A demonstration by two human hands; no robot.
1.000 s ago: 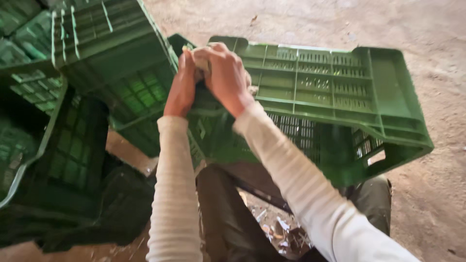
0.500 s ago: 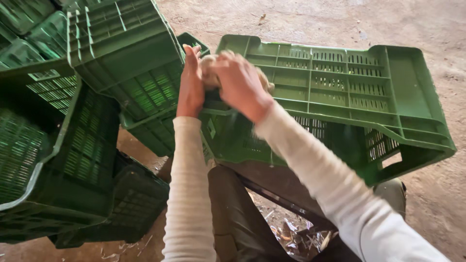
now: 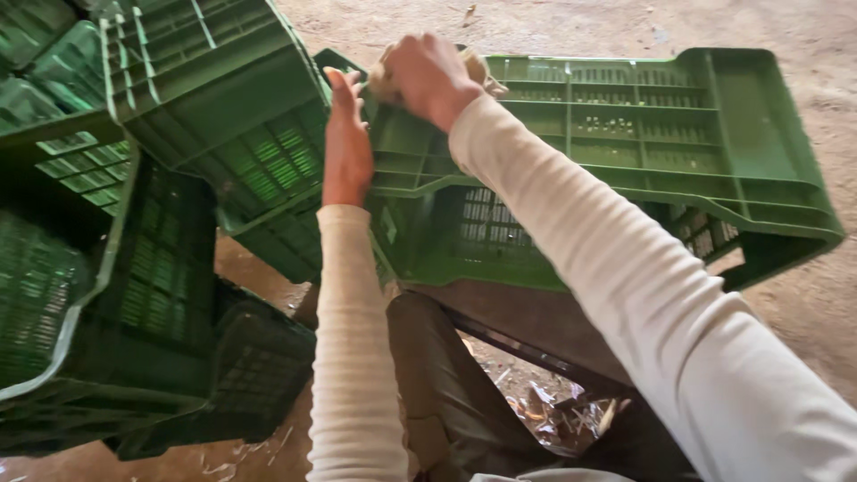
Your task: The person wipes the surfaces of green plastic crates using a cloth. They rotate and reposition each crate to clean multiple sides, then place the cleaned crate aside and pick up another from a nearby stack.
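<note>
Green crate [image 3: 625, 152], plastic, slatted and vented walls, lies tipped on its side across the person's lap at 1 o'clock of the view, its rim edge facing up and its far corner hanging over the dirt floor [image 3: 803, 36]. Surface is dusty, pale specks along the ribbed top wall. Right hand [image 3: 428, 76] sits on the crate's upper left corner, fingers closed around a crumpled beige cloth [image 3: 478, 67] pressed against the rim. Left hand [image 3: 346, 147] is flat, fingers straight and together, palm laid against the crate's left end wall, gripping nothing. Both arms wear cream ribbed sleeves [image 3: 357, 357]. Stack of other green crates [image 3: 196, 107] leans at 10 o'clock, just beside the left hand; darker ones below at 8 o'clock. Litter scraps on the floor at 5 o'clock.
</note>
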